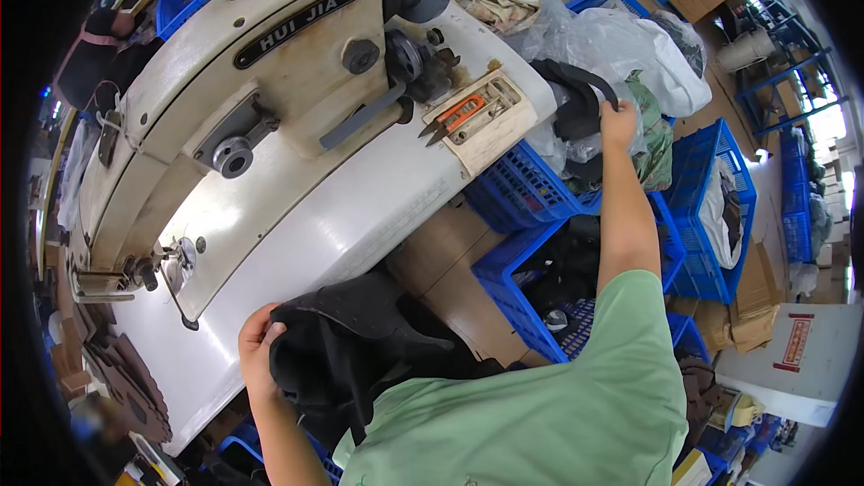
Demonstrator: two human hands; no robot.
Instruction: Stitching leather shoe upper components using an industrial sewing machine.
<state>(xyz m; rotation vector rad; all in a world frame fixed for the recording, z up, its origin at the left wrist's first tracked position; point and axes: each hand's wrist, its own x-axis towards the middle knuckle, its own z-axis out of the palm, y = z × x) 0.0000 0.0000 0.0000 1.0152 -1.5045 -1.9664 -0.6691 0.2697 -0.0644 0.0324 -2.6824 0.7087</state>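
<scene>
My left hand (259, 348) is closed on the edge of a black fabric piece (360, 328), which hangs bunched between my body and the table's front edge. Its exact kind does not show. Out to the right, my right arm is stretched over a heap of plastic bags. The right hand (618, 123) pinches the end of a black strap-like fabric piece (580, 94) lying on that heap, by the table's far right corner. Part of this piece is hidden among the clear bags (589, 36).
A large cream sewing machine (297, 63) stands on the white table (297, 252). Orange-handled thread snips (457, 117) lie in a wooden tray (490, 139). Blue crates (531, 184) crowd the right side. Brown cut pieces (126, 378) lie at the left table end. Another person (94, 54) is at far left.
</scene>
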